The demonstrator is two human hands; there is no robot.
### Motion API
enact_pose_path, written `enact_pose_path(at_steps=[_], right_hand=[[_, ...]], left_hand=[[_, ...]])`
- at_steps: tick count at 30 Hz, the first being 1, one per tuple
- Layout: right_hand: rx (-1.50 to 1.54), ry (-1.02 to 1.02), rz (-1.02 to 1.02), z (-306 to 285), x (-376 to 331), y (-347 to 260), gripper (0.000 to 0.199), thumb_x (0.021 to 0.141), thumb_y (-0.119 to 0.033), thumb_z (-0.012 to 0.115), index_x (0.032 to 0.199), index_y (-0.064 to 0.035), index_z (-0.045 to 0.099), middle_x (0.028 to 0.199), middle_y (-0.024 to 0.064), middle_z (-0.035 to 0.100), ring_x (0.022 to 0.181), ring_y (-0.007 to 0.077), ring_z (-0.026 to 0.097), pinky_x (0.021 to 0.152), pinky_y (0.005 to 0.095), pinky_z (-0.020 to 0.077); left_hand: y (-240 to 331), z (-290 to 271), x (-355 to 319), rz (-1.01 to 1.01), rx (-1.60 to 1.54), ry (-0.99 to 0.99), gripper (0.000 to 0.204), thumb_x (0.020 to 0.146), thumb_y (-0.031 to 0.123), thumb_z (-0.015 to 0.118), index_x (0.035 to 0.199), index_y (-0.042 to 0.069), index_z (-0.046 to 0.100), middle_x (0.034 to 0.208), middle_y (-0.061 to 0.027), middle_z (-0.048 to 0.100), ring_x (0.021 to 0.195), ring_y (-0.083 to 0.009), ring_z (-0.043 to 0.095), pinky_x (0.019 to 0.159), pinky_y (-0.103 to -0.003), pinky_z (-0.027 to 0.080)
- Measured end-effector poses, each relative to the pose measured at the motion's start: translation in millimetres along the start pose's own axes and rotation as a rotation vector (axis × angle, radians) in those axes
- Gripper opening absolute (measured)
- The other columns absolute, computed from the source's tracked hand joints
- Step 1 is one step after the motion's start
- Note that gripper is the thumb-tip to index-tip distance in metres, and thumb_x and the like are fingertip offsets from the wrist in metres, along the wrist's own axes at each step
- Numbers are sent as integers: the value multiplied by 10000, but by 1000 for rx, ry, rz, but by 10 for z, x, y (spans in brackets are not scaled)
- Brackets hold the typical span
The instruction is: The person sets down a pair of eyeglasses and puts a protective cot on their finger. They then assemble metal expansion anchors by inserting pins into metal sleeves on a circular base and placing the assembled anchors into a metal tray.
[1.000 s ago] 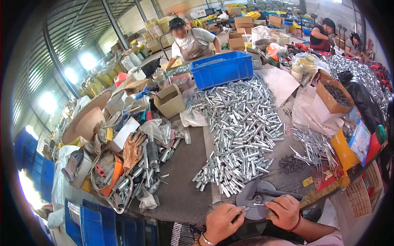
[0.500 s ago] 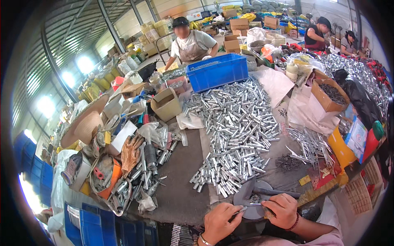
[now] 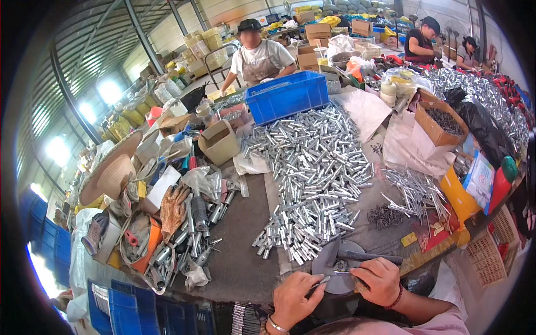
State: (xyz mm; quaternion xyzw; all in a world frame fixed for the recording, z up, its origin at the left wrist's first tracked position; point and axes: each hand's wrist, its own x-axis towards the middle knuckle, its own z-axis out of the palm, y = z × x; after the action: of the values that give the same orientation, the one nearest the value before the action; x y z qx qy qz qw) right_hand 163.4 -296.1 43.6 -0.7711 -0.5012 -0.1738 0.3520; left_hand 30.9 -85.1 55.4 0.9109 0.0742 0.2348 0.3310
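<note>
At the table's near edge stands a grey metal fixture with a round plate (image 3: pixel 338 287) and a dark bar (image 3: pixel 371 256) lying across it. My left hand (image 3: pixel 296 296) is at its left side, thumb and fingers pinched on a small silver metal tube (image 3: pixel 318 283). Closed at the right side is my right hand (image 3: pixel 379 282), by the fixture's middle; a short bright metal piece (image 3: pixel 340 272) shows beside its fingertips. What its fingers grip is mostly hidden. Beyond the fixture spreads a large pile of short silver metal tubes (image 3: pixel 312 184).
A blue crate (image 3: pixel 287 100) stands behind the pile, with a person (image 3: pixel 262 61) beyond it. Thin metal rods (image 3: pixel 416 190) and dark small screws (image 3: pixel 385 217) lie to the right. Left are a stained glove (image 3: pixel 174 209), assorted tools and a beige box (image 3: pixel 219 142). Two more people work far right.
The whole view has shifted slightly. Both hands stay at the fixture, and the tube in my left hand is now tilted up more visibly beside the plate.
</note>
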Motion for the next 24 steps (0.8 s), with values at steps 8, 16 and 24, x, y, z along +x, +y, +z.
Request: enact_pose_path(at_steps=[8, 16, 24], right_hand=[[-3, 4, -4, -10, 11, -3, 339, 737, -123, 793, 1075, -102, 792, 999, 37, 704, 822, 230, 683, 720, 359, 560], [8, 2, 10, -5, 15, -12, 355, 707, -114, 797, 1061, -97, 793, 973, 43, 704, 810, 243, 683, 716, 377, 558], [14, 9, 16, 8, 6, -12, 374, 666, -104, 804, 1039, -90, 791, 957, 47, 705, 806, 256, 684, 718, 394, 558]], left_hand=[[-21, 9, -8, 10, 11, 5, 229, 831, 167, 854, 1048, 107, 809, 887, -74, 713, 779, -272, 710, 657, -377, 552], [-13, 19, -8, 1, 14, 15, 234, 830, 173, 860, 1050, 105, 813, 884, -70, 714, 776, -262, 711, 657, -372, 553], [-15, 30, -18, -5, 14, 25, 187, 837, 148, 852, 1015, 101, 819, 870, -66, 717, 765, -255, 710, 648, -365, 551]])
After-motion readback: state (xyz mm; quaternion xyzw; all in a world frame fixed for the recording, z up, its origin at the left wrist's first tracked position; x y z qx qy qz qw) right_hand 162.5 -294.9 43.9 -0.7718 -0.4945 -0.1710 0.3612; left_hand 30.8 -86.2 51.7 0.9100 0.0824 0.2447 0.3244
